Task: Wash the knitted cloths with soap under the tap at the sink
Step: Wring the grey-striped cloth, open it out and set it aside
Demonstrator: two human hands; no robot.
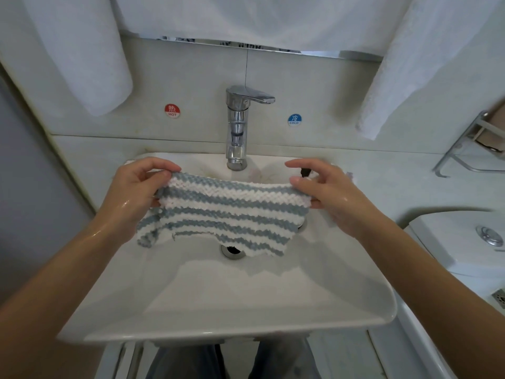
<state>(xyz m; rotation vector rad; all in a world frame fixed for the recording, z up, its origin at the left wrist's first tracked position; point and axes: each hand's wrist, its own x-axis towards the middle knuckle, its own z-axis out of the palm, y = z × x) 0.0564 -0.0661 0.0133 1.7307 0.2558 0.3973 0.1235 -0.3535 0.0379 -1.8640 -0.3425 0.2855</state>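
A knitted cloth [226,214] with grey-blue and white stripes hangs spread out over the white sink [246,305], just below the chrome tap [237,127]. My left hand [136,192] pinches its upper left corner. My right hand [325,195] pinches its upper right corner. Both hands look wet. No water runs from the tap. The cloth's lower edge hangs over the drain [232,251] and partly hides it. Another pale cloth [129,161] peeks out behind my left hand at the sink's back rim.
Red HOT [172,111] and blue COLD [294,119] stickers flank the tap. White towels hang at the upper left [82,58] and upper right [410,77]. A metal rack [470,149] stands at the right, with a toilet tank [464,242] below it.
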